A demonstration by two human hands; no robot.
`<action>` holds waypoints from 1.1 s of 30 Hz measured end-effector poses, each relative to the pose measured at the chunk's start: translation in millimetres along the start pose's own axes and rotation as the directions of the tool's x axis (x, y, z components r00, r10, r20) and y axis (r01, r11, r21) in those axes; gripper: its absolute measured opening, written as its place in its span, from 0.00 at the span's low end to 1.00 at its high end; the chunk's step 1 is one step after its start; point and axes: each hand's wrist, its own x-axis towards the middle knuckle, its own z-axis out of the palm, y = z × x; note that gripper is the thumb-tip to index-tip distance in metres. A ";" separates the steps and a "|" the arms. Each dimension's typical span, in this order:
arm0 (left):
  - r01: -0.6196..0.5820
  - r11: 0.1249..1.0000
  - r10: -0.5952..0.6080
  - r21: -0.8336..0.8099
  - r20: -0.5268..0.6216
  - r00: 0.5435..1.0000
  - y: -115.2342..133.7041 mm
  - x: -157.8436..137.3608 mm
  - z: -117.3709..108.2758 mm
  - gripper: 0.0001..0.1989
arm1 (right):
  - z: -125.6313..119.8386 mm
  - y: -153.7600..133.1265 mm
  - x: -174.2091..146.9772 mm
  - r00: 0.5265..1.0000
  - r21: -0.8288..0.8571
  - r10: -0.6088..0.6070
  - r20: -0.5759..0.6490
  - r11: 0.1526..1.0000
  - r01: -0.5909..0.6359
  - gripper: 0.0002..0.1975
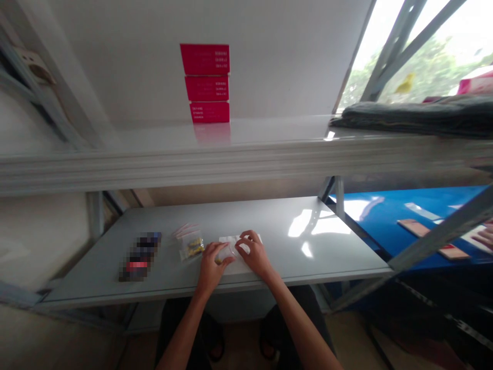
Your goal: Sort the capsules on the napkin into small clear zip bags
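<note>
My left hand [213, 263] is closed in a pinch on the left side of a small clear zip bag [228, 251], where a bit of yellow shows near the thumb. On the bag's other side is my right hand [252, 252], its thumb and forefinger curled together at the upper edge. What exactly the right fingertips grip is too small to make out. Beneath both hands lies a white sheet of paper [246, 266]. To the left, clear zip bags [191, 245] with small yellow pieces in them rest on the grey table.
The grey table [292, 262] has a blurred-out dark object [140, 257] at its left. Above runs a shelf [154, 164] bearing three stacked red boxes [210, 87] and folded dark cloth [408, 117]. On a blue table [379, 213] at right are phone-like pieces [418, 227] and another person's hand [484, 237].
</note>
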 end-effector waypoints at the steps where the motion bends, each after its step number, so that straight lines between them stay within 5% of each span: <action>1: 0.000 1.000 0.000 -0.007 0.001 1.000 0.2 0.1 -0.1 0.22 | -1.2 -4.2 -1.0 1.000 0.077 -0.003 -0.029 0.997 0.005 0.04; 9: -0.001 0.999 0.001 -0.033 -0.003 1.000 -0.5 0.6 -0.6 0.23 | -6.0 -9.5 -0.8 0.999 0.221 0.001 -0.036 0.975 0.007 0.09; 14: 0.011 1.000 -0.011 -0.022 -0.009 1.000 -3.0 1.8 0.9 0.21 | -6.0 12.6 6.4 0.986 -0.045 0.156 -0.054 0.986 -0.159 0.11; 21: 0.021 0.999 -0.020 -0.047 0.018 1.000 0.7 3.8 0.2 0.17 | 1.3 14.3 16.6 0.979 -0.294 0.139 0.148 0.951 -0.090 0.09; 24: 0.031 0.998 -0.030 -0.054 0.023 0.999 1.5 3.0 0.4 0.17 | 2.7 12.8 14.9 0.986 -0.234 0.124 0.110 0.968 -0.095 0.08; 28: 0.039 0.998 -0.038 -0.054 0.015 0.999 0.6 2.1 0.4 0.18 | -1.4 8.0 9.2 0.998 0.070 0.067 0.016 0.995 -0.068 0.05; 33: 0.022 0.997 -0.020 -0.077 0.021 1.000 2.9 2.8 -1.2 0.21 | -5.5 -4.9 6.0 0.995 0.214 -0.012 0.096 0.977 -0.008 0.09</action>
